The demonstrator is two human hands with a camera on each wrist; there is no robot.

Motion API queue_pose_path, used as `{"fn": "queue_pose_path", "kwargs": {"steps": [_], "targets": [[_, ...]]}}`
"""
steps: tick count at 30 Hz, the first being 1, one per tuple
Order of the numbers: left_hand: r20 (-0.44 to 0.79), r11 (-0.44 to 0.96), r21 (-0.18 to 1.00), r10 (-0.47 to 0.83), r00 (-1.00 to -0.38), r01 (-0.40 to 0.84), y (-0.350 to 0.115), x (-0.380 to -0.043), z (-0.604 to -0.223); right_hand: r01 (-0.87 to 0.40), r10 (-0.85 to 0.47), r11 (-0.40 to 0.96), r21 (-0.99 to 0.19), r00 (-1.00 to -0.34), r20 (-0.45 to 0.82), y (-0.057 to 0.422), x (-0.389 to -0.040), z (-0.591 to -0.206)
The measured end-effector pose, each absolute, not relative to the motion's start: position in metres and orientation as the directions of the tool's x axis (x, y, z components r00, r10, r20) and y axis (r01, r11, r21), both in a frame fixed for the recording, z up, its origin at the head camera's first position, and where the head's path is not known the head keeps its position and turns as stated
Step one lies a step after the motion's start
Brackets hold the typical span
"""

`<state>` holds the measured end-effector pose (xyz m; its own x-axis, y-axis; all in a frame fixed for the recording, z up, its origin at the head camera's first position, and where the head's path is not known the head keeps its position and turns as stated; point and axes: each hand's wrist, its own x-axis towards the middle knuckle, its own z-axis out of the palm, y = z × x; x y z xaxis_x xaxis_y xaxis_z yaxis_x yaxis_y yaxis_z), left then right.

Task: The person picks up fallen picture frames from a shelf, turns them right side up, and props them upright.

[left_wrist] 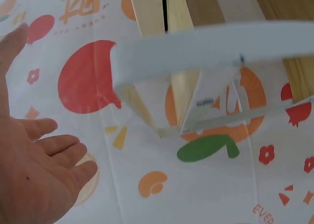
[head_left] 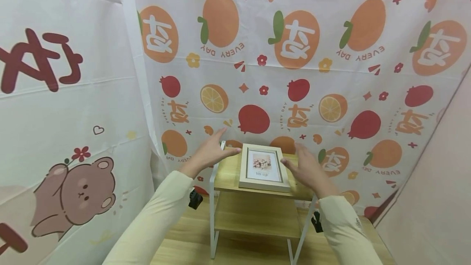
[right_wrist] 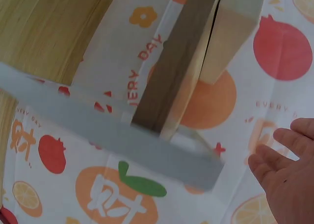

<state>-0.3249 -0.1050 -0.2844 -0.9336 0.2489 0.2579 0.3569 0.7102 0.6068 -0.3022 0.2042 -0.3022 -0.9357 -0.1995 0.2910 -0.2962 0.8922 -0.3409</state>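
A picture frame (head_left: 243, 167) with a pale wooden border lies face up on the top board of a small shelf rack (head_left: 228, 175). Behind its glass shows a print of pinkish flowers with lettering below. To the left of the frame hovers my left hand (head_left: 215, 150), fingers extended and thumb toward the frame. My right hand (head_left: 303, 169) is held on the other side, its thumb close to the frame's right edge; the head view leaves contact unclear. Both wrist views show the hands, left (left_wrist: 44, 170) and right (right_wrist: 294, 170), holding nothing, fingers relaxed.
White metal side bars (left_wrist: 211, 47) edge the rack, and a lower wooden board (head_left: 254, 214) sits beneath the top one. Fruit-print cloth (head_left: 254, 77) hangs behind; a cloth with a bear (head_left: 86, 191) hangs at left. The floor (head_left: 184, 236) is wood-patterned.
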Motion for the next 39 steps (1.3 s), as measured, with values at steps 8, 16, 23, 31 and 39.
{"fn": "queue_pose_path", "kwargs": {"steps": [8,16,23,31,39], "targets": [[0.248,0.662,0.649,0.284,-0.926,0.376,-0.092,-0.330,-0.291,-0.310,-0.219,0.885,-0.347,-0.936,0.276,0.188,-0.307,-0.309],[0.196,0.659,0.667,0.296,-0.935,0.348,-0.087,-0.330,-0.300,-0.316,-0.240,0.881,-0.353,-0.940,0.244,0.181,-0.313,-0.323],[0.152,0.652,0.687,0.300,-0.942,0.319,-0.086,-0.328,-0.305,-0.339,-0.262,0.875,-0.345,-0.932,0.251,0.179,-0.314,-0.332],[0.136,0.655,0.686,0.311,-0.941,0.316,-0.086,-0.327,-0.312,-0.340,-0.267,0.873,-0.349,-0.933,0.242,0.180,-0.313,-0.341],[0.143,0.648,0.690,0.316,-0.938,0.323,-0.083,-0.331,-0.317,-0.321,-0.252,0.894,-0.314,-0.937,0.243,0.182,-0.315,-0.343]]}}
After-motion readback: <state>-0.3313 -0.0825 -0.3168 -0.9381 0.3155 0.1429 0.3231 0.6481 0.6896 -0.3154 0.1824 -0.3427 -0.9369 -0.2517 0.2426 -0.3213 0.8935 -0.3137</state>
